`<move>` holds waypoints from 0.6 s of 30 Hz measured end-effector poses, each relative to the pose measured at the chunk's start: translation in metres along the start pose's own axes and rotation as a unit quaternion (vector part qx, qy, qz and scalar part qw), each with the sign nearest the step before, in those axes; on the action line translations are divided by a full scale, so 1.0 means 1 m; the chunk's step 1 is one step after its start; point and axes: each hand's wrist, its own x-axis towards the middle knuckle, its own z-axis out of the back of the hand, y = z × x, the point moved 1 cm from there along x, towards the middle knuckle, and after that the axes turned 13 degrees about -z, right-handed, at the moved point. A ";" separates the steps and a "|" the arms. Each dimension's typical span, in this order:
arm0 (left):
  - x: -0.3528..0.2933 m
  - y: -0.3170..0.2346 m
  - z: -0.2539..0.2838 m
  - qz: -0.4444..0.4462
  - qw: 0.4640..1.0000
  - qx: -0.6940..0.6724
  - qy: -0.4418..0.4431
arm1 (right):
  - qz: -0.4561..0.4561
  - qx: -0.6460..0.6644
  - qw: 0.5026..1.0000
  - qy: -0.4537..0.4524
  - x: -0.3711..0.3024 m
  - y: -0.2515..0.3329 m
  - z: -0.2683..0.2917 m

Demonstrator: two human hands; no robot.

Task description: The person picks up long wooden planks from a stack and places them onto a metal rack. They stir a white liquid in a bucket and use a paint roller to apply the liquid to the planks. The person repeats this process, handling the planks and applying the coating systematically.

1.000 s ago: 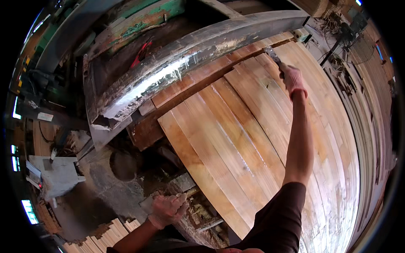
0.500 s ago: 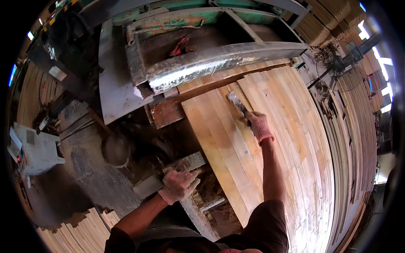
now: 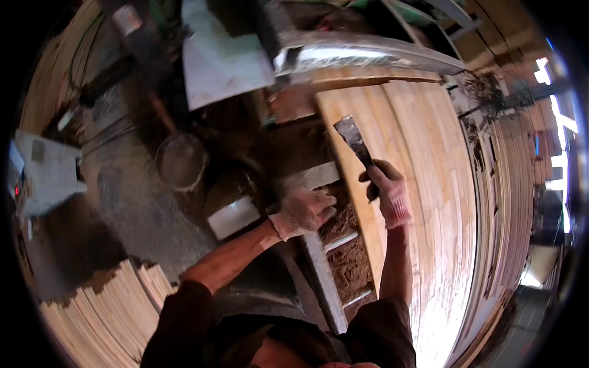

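A putty knife with a smeared, worn blade is gripped in my gloved right hand, its blade pointing up and away. The knife is over the left part of a wide wooden panel made of long pale strips. My left hand, in a pale knitted glove, hovers left of the panel's edge beside a grey metal block. Its fingers are loosely bent and somewhat apart, with nothing visible in them. Brown shavings lie below, between metal bars.
A metal frame crosses beyond the panel. To the left are a round pan with a handle, a pale block and a white box-shaped unit. Wooden strips stand at lower left; more boards are stacked right.
My right hand has drawn the putty knife back toward me, lifting its blade. My left hand has moved right and slightly up. The view has shifted, so the panel's left edge appears farther right.
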 end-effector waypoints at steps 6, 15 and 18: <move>-0.194 -0.073 0.038 0.137 0.965 -0.173 0.144 | -0.039 -0.056 0.996 0.058 -0.115 -0.062 -0.107; -0.318 0.001 -0.011 0.695 0.600 -0.396 -0.016 | 0.121 -0.412 0.902 0.044 -0.097 -0.201 -0.259; -0.325 0.025 -0.033 0.697 0.531 -0.475 -0.082 | 0.072 -0.574 0.811 0.084 -0.094 -0.209 -0.279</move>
